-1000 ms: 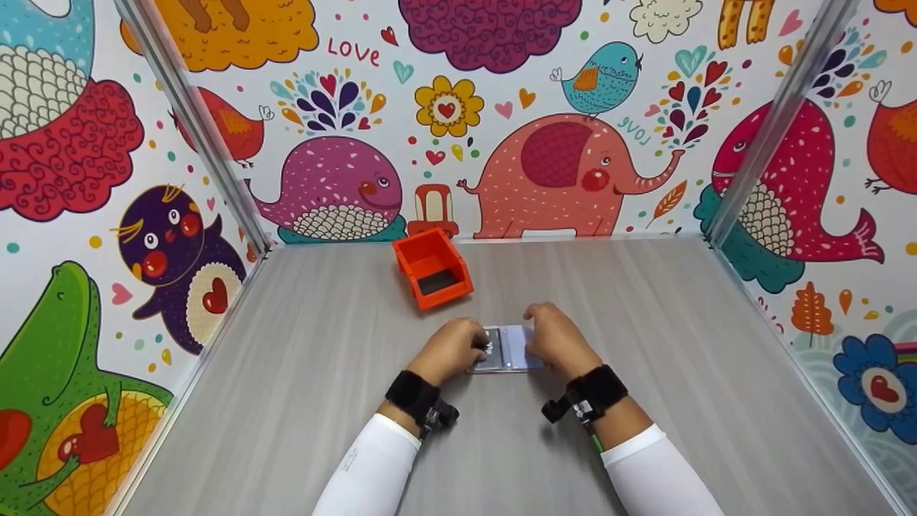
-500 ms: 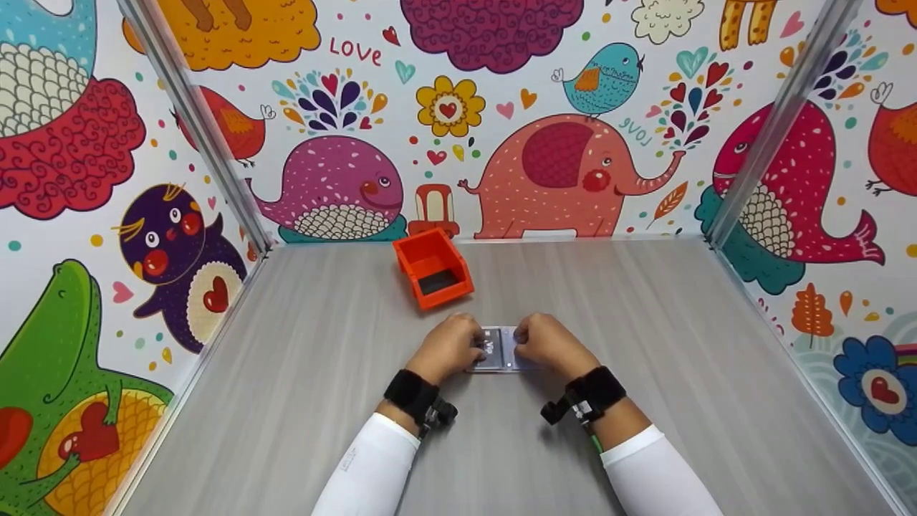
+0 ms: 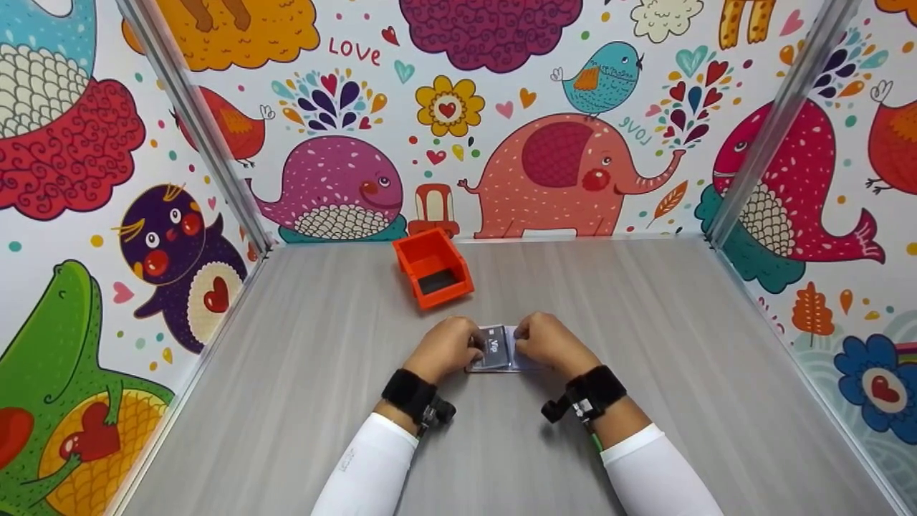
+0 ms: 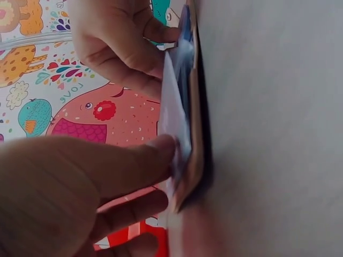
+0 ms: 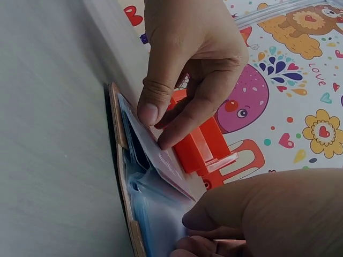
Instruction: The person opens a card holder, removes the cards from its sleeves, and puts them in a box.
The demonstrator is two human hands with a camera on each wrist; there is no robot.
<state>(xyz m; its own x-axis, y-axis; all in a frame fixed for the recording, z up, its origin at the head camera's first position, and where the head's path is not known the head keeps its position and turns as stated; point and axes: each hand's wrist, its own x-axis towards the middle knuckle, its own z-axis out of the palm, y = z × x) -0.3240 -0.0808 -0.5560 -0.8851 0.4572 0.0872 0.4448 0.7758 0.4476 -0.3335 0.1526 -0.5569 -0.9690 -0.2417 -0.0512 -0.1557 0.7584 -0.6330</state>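
A card holder with clear sleeves lies spread open on the table, its brown cover underneath. In the head view my left hand pinches a dark grey card printed "Vip" by its left part. The right wrist view shows this card's edge tilted up from the holder's left half, with the thumb on its near face. My right hand, fingers curled, pinches the edge of a clear sleeve on the holder's right half. Some of its fingertips are hidden behind the hand in the head view.
An orange bin with a dark patch inside stands behind the holder, slightly left. The grey wood-look table is enclosed by printed panels with metal corner posts.
My right hand has moved left to the sleeve's inner edge and curled its fingers. The card has tilted up and shifted slightly right under my left hand. The bin stays put.
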